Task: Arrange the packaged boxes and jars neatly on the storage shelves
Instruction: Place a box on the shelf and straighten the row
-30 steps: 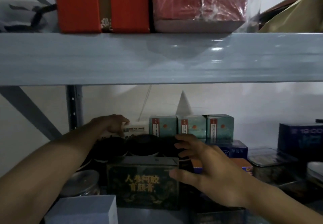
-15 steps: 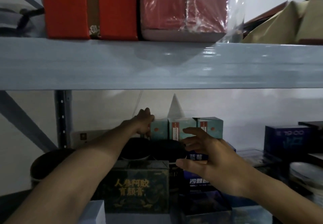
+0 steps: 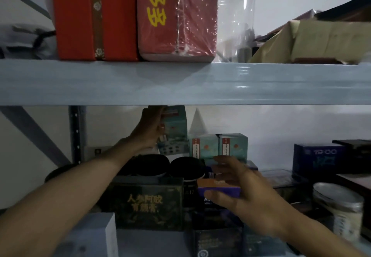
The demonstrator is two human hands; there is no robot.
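Head view — grip of left hand [image 3: 149, 131] pinches a rectangular teal carton [image 3: 174, 134]; right hand [image 3: 247, 196] spread, relaxed.

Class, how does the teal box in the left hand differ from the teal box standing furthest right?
The held box is up high and tilted just under the upper shelf, gripped by the left hand; the standing box stands upright in its row. The held box shows a pictured face; the standing box shows a red label strip and an orange dot. Both are teal cartons.

Bare left hand [image 3: 150, 130], right hand [image 3: 249, 196]
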